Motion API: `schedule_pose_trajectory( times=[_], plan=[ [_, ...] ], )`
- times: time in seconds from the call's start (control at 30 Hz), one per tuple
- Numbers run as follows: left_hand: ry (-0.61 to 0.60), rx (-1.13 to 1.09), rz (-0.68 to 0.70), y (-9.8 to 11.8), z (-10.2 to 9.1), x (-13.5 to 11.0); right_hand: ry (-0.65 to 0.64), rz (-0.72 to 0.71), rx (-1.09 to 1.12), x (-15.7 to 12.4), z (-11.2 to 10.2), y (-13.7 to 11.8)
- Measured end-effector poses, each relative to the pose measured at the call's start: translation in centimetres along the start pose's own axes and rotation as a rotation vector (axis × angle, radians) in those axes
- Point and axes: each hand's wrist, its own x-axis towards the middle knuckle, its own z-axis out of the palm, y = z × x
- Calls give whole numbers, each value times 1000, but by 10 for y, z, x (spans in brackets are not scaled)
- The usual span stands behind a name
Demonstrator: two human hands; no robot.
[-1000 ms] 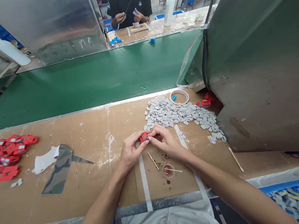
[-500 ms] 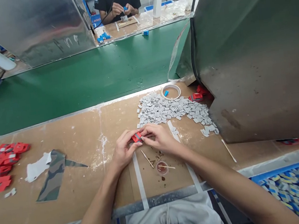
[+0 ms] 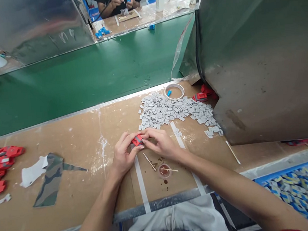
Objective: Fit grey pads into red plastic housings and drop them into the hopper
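Note:
Between both hands is a small red and grey plastic part (image 3: pixel 137 140), held just above the table. My left hand (image 3: pixel 124 151) grips its left side, fingers closed round it. The fingertips of my right hand (image 3: pixel 159 143) pinch at its right edge; whether a smaller piece sits between them is hidden. Behind the hands spreads a heap of small light-grey plates (image 3: pixel 167 110). In front of them lie a cotton swab (image 3: pixel 149 162) and a small clear cup (image 3: pixel 164 170) of reddish-brown liquid, with a stick (image 3: pixel 170 170) resting across it.
A pile of red parts (image 3: pixel 0 163) and a camouflage cloth scrap (image 3: pixel 50 180) lie left. A tape roll (image 3: pixel 174 91) stands behind the grey plates. A large metal housing (image 3: pixel 260 65) blocks the right. Beyond the green conveyor belt (image 3: pixel 71 80), a co-worker's hands (image 3: pixel 122 0) hold a blue part.
The whole view has shifted slightly. Both hands stay on the red part, which is turned a little between the fingers. The co-worker's hands have moved slightly apart.

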Motion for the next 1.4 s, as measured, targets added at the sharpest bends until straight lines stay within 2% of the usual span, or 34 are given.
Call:
schedule_pose_trajectory(
  times=[0.17, 0.3, 0.57, 0.93, 1.03, 1.2, 1.3, 1.4],
  plan=[
    [36, -288, -154, 3, 4, 2, 97, -20, 9, 3, -1, -8],
    [43, -348, -203, 8, 5, 3, 107, 21, 8, 4, -5, -15],
    [17, -347, -226, 12, 6, 1, -4, 57, 37, 9, -12, -20],
    [20, -392, -276, 9, 15, -4, -61, 112, 36, 7, -11, -14],
    [23, -399, -280, 10, 14, -3, -51, 152, 86, 6, -8, -12],
    [39, -400, -275, 9, 14, -4, -4, 333, 397, 2, -1, -6],
    [29, -386, -258, 9, 14, -5, -7, 324, 372, 2, 0, -5],
    [32, -282, -216, 11, 13, -5, -3, 277, 281, 2, -1, -5]
  ],
)
